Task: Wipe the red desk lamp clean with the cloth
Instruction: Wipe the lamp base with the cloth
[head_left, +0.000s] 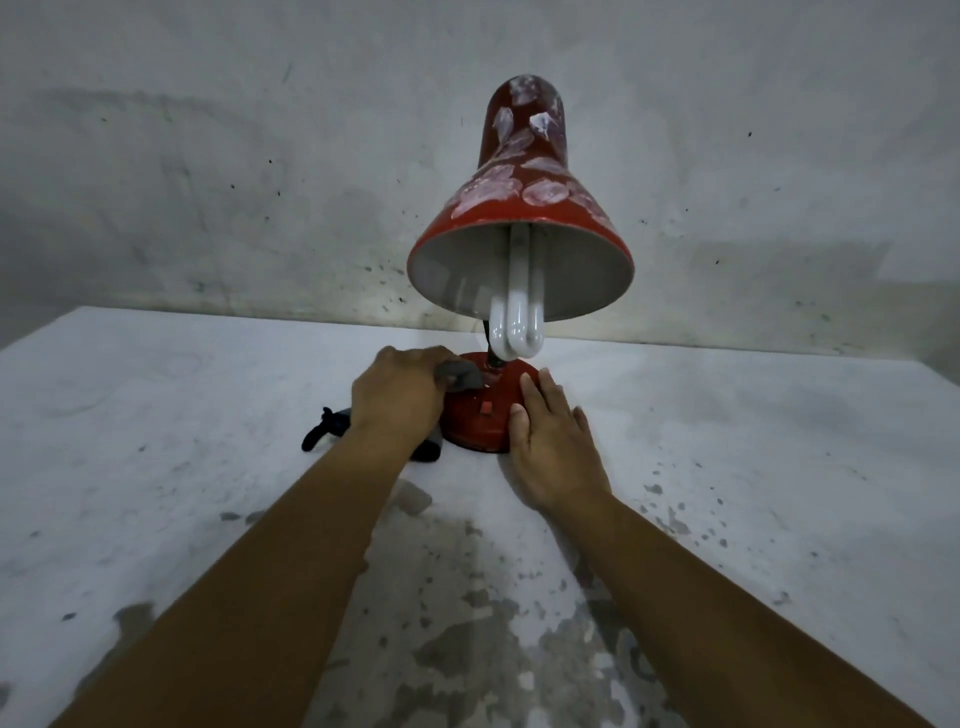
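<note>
The red desk lamp stands upright at the middle of the table. Its bell shade (524, 208) carries pale leaf patterns and tilts toward me, showing a white U-shaped bulb (517, 306). Its round red base (485, 410) has a small red switch on top. My left hand (400, 395) is shut on a dark grey cloth (460, 376) and presses it on the base's left top, beside the black stem. More cloth hangs below that hand. My right hand (550, 441) lies flat with fingers together against the base's right side, holding nothing.
A black cord or plug (324, 431) lies on the table left of the base. The white table top (208, 415) is worn, with grey patches toward me. A stained grey wall (260, 182) rises directly behind the lamp.
</note>
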